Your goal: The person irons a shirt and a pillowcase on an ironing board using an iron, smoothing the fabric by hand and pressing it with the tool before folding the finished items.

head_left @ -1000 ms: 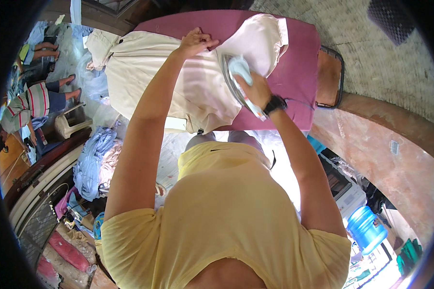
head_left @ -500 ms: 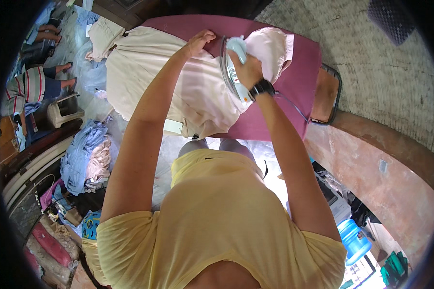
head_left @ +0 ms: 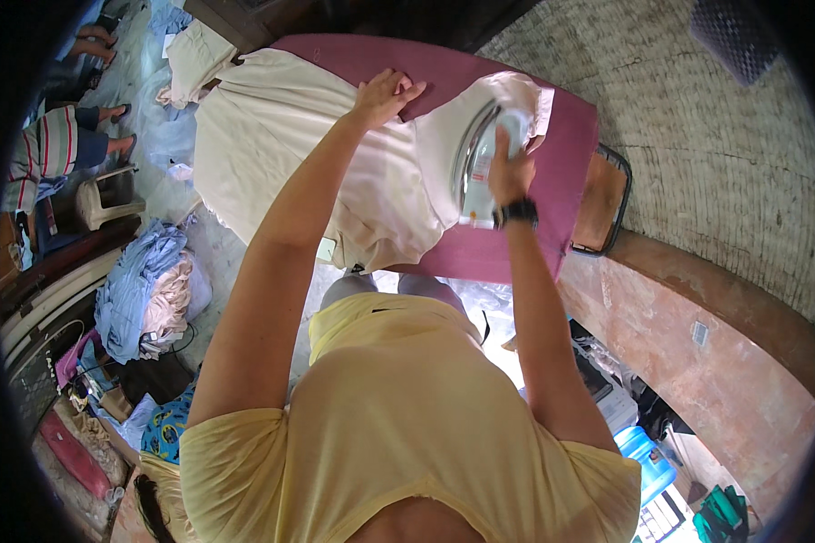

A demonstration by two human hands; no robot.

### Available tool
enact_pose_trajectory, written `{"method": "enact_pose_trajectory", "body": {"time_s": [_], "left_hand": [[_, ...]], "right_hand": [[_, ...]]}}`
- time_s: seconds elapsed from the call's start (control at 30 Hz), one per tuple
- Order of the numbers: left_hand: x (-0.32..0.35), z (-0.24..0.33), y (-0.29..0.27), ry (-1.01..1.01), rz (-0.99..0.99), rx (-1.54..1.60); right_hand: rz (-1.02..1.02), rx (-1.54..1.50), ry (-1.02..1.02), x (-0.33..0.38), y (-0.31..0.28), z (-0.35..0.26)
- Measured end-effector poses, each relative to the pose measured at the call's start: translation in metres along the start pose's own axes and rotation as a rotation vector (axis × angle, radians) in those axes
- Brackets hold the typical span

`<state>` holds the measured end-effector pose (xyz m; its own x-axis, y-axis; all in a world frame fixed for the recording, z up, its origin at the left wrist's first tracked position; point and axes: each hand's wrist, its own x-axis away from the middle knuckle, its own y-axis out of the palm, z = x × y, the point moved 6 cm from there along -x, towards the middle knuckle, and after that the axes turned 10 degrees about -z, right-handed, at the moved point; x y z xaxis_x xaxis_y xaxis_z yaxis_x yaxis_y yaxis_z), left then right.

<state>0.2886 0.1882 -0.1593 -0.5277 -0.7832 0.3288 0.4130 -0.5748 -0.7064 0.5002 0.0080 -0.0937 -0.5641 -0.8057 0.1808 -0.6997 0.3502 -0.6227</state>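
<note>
A cream garment lies spread over a maroon ironing board. My left hand presses flat on the cloth near the board's far edge, fingers apart. My right hand, with a black watch on the wrist, grips the handle of a clothes iron that rests on the garment's right part, its metal sole edge showing on the left side.
A rust-brown iron rest hangs at the board's right end. A heap of blue and beige clothes lies on the floor at left. Another person's legs and a small stool are at far left. A blue jug stands lower right.
The iron and my right hand have slid to the right along the garment. My left hand stays pressed on the cloth. The view has shifted slightly.
</note>
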Motion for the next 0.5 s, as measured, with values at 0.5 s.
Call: {"method": "enact_pose_trajectory", "body": {"time_s": [0.5], "left_hand": [[-0.002,0.0,0.001,0.001,-0.018,0.007]], "right_hand": [[-0.11,0.008,0.096,0.084,0.001,0.024]]}}
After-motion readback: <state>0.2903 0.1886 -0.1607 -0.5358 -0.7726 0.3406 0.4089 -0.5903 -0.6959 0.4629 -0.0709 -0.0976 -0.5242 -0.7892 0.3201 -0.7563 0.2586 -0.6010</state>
